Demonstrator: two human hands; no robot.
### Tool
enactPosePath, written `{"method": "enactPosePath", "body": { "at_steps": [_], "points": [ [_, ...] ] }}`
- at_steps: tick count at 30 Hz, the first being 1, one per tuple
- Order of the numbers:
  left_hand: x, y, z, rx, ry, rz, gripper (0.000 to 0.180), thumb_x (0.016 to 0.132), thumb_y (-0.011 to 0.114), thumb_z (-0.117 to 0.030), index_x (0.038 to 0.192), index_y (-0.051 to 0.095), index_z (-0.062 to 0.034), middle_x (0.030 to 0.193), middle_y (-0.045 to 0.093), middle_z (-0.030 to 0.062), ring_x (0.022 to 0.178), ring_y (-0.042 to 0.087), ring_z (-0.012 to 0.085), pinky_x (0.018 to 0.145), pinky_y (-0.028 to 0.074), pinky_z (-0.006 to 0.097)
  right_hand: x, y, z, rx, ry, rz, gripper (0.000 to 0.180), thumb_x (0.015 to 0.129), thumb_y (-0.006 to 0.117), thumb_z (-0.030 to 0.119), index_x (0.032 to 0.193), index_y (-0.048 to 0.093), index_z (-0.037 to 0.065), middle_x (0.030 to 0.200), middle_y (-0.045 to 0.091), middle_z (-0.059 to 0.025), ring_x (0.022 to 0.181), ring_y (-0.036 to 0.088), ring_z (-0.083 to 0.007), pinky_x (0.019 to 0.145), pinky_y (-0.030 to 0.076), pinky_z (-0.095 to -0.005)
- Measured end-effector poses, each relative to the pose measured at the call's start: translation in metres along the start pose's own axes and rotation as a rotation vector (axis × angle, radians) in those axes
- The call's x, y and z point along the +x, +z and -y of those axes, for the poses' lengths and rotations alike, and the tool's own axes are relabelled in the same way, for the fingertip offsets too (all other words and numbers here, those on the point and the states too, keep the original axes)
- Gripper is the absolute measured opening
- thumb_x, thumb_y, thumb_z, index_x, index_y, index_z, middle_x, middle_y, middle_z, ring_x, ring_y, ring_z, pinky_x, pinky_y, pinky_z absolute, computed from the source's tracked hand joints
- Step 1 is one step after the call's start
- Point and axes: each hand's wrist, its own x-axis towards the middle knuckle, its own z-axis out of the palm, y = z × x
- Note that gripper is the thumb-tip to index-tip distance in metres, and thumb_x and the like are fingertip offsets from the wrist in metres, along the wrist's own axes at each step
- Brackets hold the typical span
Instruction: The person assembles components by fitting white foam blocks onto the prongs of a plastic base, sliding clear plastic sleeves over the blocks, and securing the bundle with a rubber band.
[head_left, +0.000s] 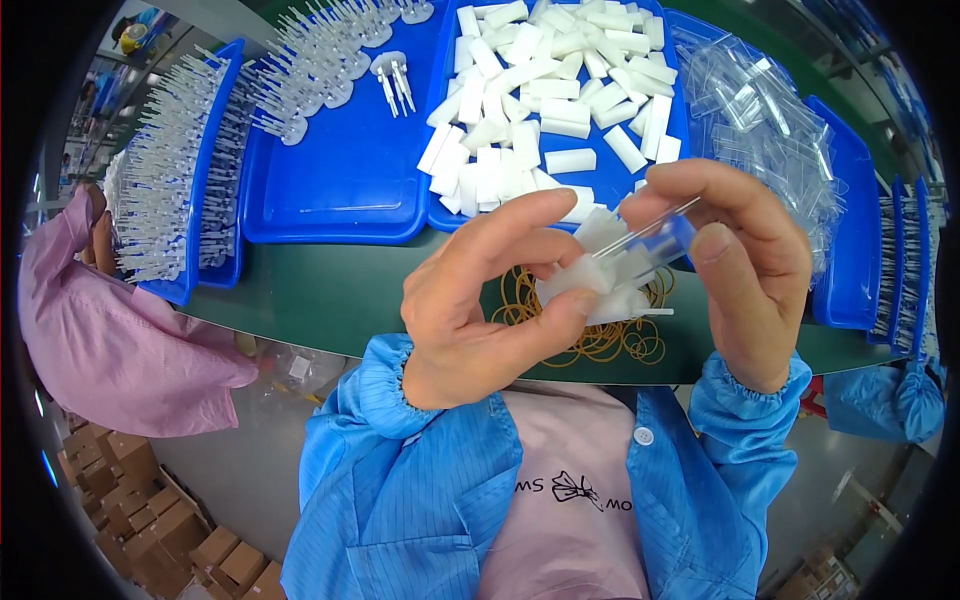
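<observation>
Left hand pinches a bundle of white plastic pieces; right hand grips a clear sleeve against it. Advise keeping the bundle squared, rubber bands lying just below.

A dark green worktable runs across the view under even, bright light — below it a grey floor, with brown cardboard boxes stacked at the lower left corner

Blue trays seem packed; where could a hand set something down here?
The middle blue tray has bare floor below its few clear pieces. The green table is bare left of the rubber bands. The tray of white blocks and the plastic sleeves are crowded.
</observation>
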Motion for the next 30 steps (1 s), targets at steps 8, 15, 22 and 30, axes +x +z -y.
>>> {"method": "enactPosePath", "body": {
  "at_steps": [8, 15, 22, 30],
  "points": [
    [0.005, 0.003, -0.003, 0.08, 0.005, 0.031, 0.057, 0.069, 0.073, 0.001, 0.122, 0.051, 0.0007, 0.082, 0.067, 0.0085, 0.071, 0.06, 0.0121, 0.065, 0.049, 0.024, -0.001, -0.009, -0.004, -0.021, -0.007, 0.035, 0.037, 0.09, 0.057, 0.021, 0.114, 0.054, -0.006, 0.109, 0.059, -0.0168, 0.094, 0.061, -0.0202, 0.085, 0.047, -0.0315],
    [0.009, 0.006, -0.007, 0.152, 0.037, 0.049, 0.057, 0.069, 0.073, 0.001, 0.121, 0.051, 0.0014, 0.081, 0.067, 0.0074, 0.068, 0.06, 0.0127, 0.063, 0.049, 0.025, -0.008, -0.009, -0.015, 0.243, 0.008, -0.043, 0.027, 0.09, 0.055, 0.007, 0.114, 0.055, -0.005, 0.106, 0.059, -0.0133, 0.1, 0.061, -0.019, 0.085, 0.048, -0.0275],
    [0.008, 0.013, -0.006, 0.298, 0.121, 0.058, 0.057, 0.067, 0.071, 0.004, 0.121, 0.052, 0.001, 0.08, 0.066, 0.0065, 0.067, 0.06, 0.0156, 0.061, 0.048, 0.026, -0.014, -0.014, -0.015, 0.138, 0.071, -0.064, 0.024, 0.084, 0.062, 0.002, 0.107, 0.058, -0.005, 0.098, 0.059, -0.0088, 0.096, 0.061, -0.0157, 0.08, 0.05, -0.0249],
    [0.01, 0.016, -0.004, 0.341, 0.136, 0.071, 0.059, 0.068, 0.069, 0.005, 0.123, 0.049, 0.0009, 0.077, 0.066, 0.0059, 0.067, 0.06, 0.0144, 0.062, 0.048, 0.025, -0.01, -0.021, -0.023, 0.162, 0.03, -0.022, 0.025, 0.083, 0.063, 0.001, 0.107, 0.058, -0.005, 0.102, 0.06, -0.0097, 0.095, 0.061, -0.0156, 0.081, 0.05, -0.0253]
  ]
}}
